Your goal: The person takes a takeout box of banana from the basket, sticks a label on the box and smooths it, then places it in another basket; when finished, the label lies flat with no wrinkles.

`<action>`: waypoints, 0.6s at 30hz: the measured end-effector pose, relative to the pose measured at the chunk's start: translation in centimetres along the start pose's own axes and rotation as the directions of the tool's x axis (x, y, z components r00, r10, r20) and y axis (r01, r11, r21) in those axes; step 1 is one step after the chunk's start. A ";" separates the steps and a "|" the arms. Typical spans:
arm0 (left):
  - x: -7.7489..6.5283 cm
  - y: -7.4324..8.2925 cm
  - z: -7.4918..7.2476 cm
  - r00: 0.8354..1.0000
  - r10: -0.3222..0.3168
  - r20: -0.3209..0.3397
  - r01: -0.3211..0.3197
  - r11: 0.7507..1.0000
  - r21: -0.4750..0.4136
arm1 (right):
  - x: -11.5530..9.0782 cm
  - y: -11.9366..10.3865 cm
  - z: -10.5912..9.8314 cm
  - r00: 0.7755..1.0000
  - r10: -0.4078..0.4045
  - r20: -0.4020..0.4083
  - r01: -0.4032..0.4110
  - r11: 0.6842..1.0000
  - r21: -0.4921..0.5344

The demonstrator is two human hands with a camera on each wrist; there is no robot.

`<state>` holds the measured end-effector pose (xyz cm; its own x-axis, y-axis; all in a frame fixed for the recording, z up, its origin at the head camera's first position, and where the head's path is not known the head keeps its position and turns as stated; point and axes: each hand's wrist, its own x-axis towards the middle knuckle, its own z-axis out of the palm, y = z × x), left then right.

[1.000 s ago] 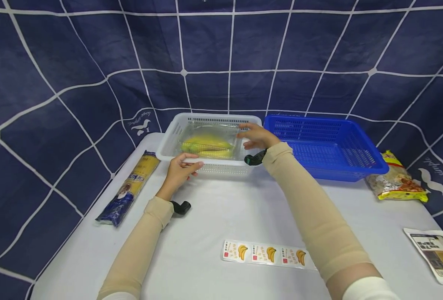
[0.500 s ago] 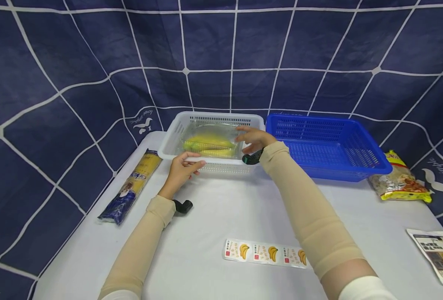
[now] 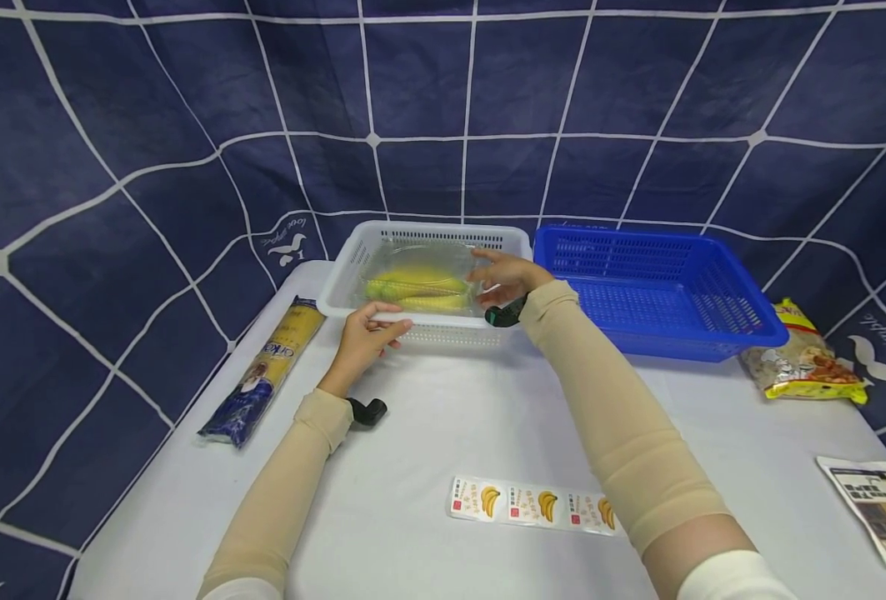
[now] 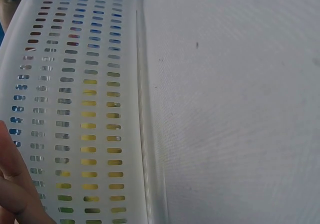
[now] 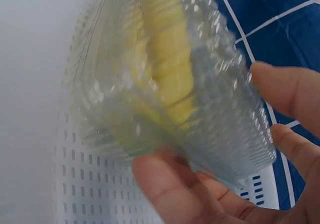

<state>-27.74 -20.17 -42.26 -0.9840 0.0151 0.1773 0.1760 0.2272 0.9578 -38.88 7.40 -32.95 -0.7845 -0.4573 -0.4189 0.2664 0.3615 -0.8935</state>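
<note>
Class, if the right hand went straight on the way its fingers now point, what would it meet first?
The right hand would first meet the clear container in the white basket. It already curves about the container's end, though how firmly it touches is hard to judge.

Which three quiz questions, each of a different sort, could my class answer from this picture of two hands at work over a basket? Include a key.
1. Multiple choice: what is the right hand holding?
A) the blue basket
B) the clear container
C) the blue-and-yellow packet

2. True or false: the left hand is at the near rim of the white basket.

3. Fill in the blank: the label strip lying on the white cloth is printed with pictures of ____.

Key: 1, B; 2, true; 3, bananas.
</note>
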 end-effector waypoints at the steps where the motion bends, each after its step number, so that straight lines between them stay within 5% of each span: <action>1: 0.0 0.0 0.0 1.000 0.001 -0.001 -0.001 1.000 0.001 | 0.0 0.0 0.0 1.000 -0.003 -0.003 0.003 1.000 0.004; 18: 0.0 0.1 0.0 1.000 -0.002 -0.012 0.002 1.000 0.000 | 0.1 -0.7 1.4 0.994 -0.080 -0.079 0.083 0.996 0.031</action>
<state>-27.74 -20.15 -42.11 -0.9840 0.0030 0.1784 0.1744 0.2276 0.9580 -38.37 5.92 -32.60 -0.8451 -0.4192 -0.3319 0.2179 0.2969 -0.9297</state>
